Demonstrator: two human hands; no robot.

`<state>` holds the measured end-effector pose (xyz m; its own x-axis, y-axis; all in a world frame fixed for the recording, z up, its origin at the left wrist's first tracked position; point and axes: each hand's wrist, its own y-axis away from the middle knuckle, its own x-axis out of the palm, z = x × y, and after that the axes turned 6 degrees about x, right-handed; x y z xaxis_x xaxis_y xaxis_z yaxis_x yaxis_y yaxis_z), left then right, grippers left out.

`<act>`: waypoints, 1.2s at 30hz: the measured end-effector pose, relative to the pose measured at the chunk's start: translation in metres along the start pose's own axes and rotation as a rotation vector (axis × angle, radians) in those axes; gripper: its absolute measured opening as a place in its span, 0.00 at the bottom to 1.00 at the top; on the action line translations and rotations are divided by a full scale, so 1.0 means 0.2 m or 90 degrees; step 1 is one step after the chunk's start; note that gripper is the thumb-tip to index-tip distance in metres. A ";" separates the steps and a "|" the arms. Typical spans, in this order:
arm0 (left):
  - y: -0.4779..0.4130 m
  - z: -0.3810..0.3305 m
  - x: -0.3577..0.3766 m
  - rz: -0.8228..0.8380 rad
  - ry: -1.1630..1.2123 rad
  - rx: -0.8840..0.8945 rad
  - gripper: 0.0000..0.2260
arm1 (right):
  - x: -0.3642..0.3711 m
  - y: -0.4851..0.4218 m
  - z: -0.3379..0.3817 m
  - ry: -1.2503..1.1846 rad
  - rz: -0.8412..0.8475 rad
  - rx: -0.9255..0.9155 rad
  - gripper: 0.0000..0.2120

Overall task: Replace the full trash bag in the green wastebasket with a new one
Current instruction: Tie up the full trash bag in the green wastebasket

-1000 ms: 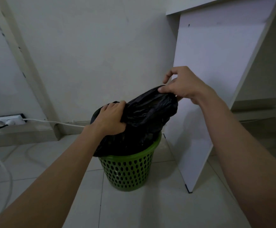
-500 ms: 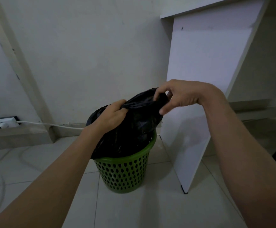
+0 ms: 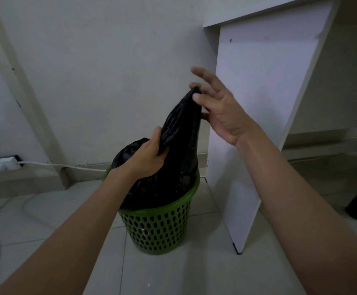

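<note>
Black plastic trash bag (image 3: pixel 182 150) sits in the green perforated wastebasket (image 3: pixel 158 228), its upper part drawn up into a peak above the rim. Left hand (image 3: pixel 149 159) grips the gathered plastic partway up, fingers and thumb curled round it. Right hand (image 3: pixel 220 109) pinches the bag's topmost tip between thumb and one finger (the remaining fingers are spread straight). Wastebasket stands on pale floor tiles (image 3: pixel 173 273), just beside a white furniture panel (image 3: pixel 258 103). White power strip (image 3: pixel 1 166) lies by the wall at left.
</note>
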<state>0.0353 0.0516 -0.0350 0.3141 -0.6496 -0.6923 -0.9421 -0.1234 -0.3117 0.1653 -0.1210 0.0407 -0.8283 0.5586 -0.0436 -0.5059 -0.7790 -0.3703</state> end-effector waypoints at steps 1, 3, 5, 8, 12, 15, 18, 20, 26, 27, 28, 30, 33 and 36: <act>0.00 0.00 0.00 -0.012 0.014 0.005 0.11 | 0.00 0.00 -0.01 0.061 0.004 0.046 0.23; 0.00 -0.02 0.01 -0.028 0.022 0.020 0.08 | 0.03 0.01 -0.05 0.235 0.022 0.152 0.23; -0.01 -0.03 0.02 -0.019 0.029 0.025 0.10 | 0.08 0.00 -0.10 0.274 -0.053 0.167 0.15; 0.00 0.01 0.03 0.027 0.002 0.003 0.19 | 0.16 -0.03 -0.18 0.146 -0.228 0.144 0.19; 0.05 0.17 -0.01 0.094 -0.165 -0.096 0.23 | 0.23 -0.04 -0.25 0.011 -0.302 0.161 0.23; 0.11 0.23 -0.07 0.103 -0.330 -0.138 0.25 | 0.24 -0.05 -0.27 0.077 -0.309 0.134 0.21; 0.14 0.25 -0.11 0.099 -0.451 -0.149 0.26 | 0.25 -0.04 -0.28 0.254 -0.243 0.092 0.14; 0.14 0.25 -0.11 0.062 -0.466 -0.131 0.19 | 0.28 -0.02 -0.29 0.406 -0.174 0.115 0.19; 0.07 0.17 -0.08 0.017 -0.390 -0.084 0.12 | 0.33 -0.02 -0.32 0.611 0.050 0.179 0.27; 0.07 0.16 -0.07 0.011 -0.378 -0.080 0.13 | 0.32 -0.02 -0.34 0.561 0.064 0.178 0.22; 0.07 0.16 -0.07 0.006 -0.373 -0.075 0.13 | 0.31 -0.02 -0.36 0.511 0.060 0.178 0.17; 0.09 0.16 -0.07 0.026 -0.418 -0.075 0.16 | 0.27 -0.03 -0.40 0.480 0.023 0.172 0.13; 0.15 0.22 -0.09 0.120 -0.513 -0.148 0.30 | 0.22 -0.02 -0.41 0.506 -0.035 0.174 0.14; 0.18 0.27 -0.13 0.131 -0.480 -0.239 0.30 | 0.17 -0.02 -0.40 0.573 0.002 0.231 0.11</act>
<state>0.0000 0.1056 -0.0633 0.0021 -0.0318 -0.9995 -0.9232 -0.3842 0.0103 0.1590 -0.0760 -0.0342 -0.4112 0.4477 -0.7940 -0.6729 -0.7367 -0.0669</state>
